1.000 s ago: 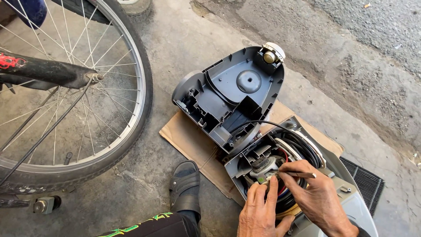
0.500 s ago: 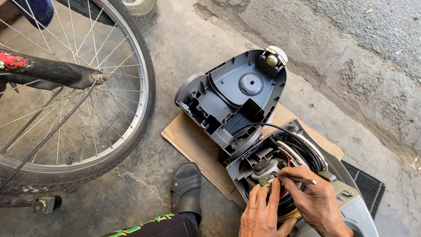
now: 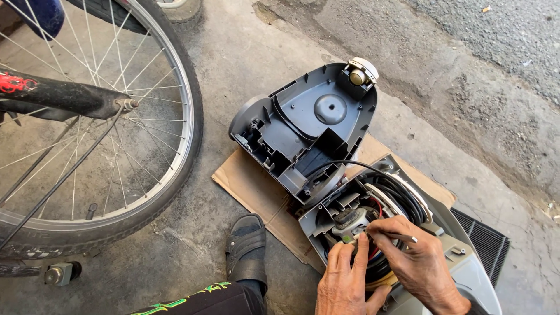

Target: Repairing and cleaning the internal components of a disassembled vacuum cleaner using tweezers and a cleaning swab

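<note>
A grey vacuum cleaner lies opened on cardboard (image 3: 251, 186) on the concrete ground. Its upper shell (image 3: 315, 125) is flipped back, showing the hollow inside and a small wheel (image 3: 359, 74) at the tip. The lower body (image 3: 461, 262) holds the motor (image 3: 350, 219) and a coiled black cord (image 3: 408, 195). My left hand (image 3: 344, 280) rests fingers on a small green part beside the motor. My right hand (image 3: 417, 256) pinches a thin metal tool (image 3: 396, 235), pointing it into the motor area.
A bicycle wheel (image 3: 175, 116) with spokes and a black frame tube (image 3: 64, 96) fills the left. My foot in a black sandal (image 3: 248, 245) is on the ground beside the cardboard. A black grille (image 3: 484, 236) lies at the right. Rough kerb and asphalt run along the top right.
The view has shifted slightly. Both hands stay at the motor, with the fingers making small adjustments around the green part and the tool.
</note>
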